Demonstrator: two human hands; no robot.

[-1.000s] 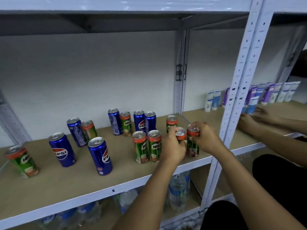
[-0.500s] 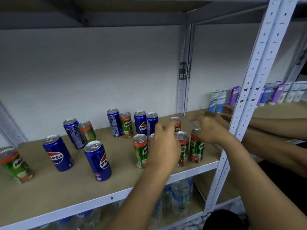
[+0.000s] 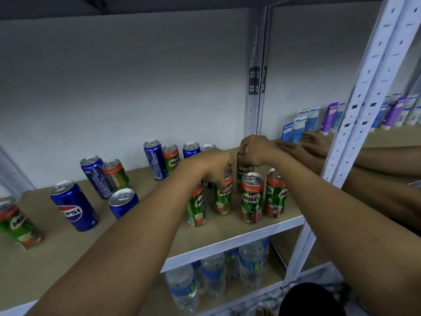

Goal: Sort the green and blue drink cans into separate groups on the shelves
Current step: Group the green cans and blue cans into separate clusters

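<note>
Green Milo cans and blue Pepsi cans stand on the wooden shelf [image 3: 68,254]. My left hand [image 3: 214,167] grips from above the top of a green can [image 3: 223,197] in the right-hand cluster. My right hand [image 3: 255,151] closes on the top of another green can [image 3: 243,172] further back. Two more green cans [image 3: 251,199] [image 3: 275,195] stand at the front right, one [image 3: 197,208] beside my left wrist. Blue cans [image 3: 75,207] [image 3: 123,202] [image 3: 96,176] [image 3: 155,159] stand to the left. Single green cans [image 3: 19,224] [image 3: 116,174] [image 3: 170,158] sit among them.
A white upright post [image 3: 364,92] frames the shelf's right end, with a back post [image 3: 256,87] behind. Another person's hands [image 3: 314,142] reach among tubes [image 3: 330,117] on the neighbouring shelf. Water bottles [image 3: 214,274] fill the shelf below.
Both hands let go of the two front-right green cans and moved back. My left hand now grips another green can's top, and my right hand grips the one behind. The view shifted closer.
</note>
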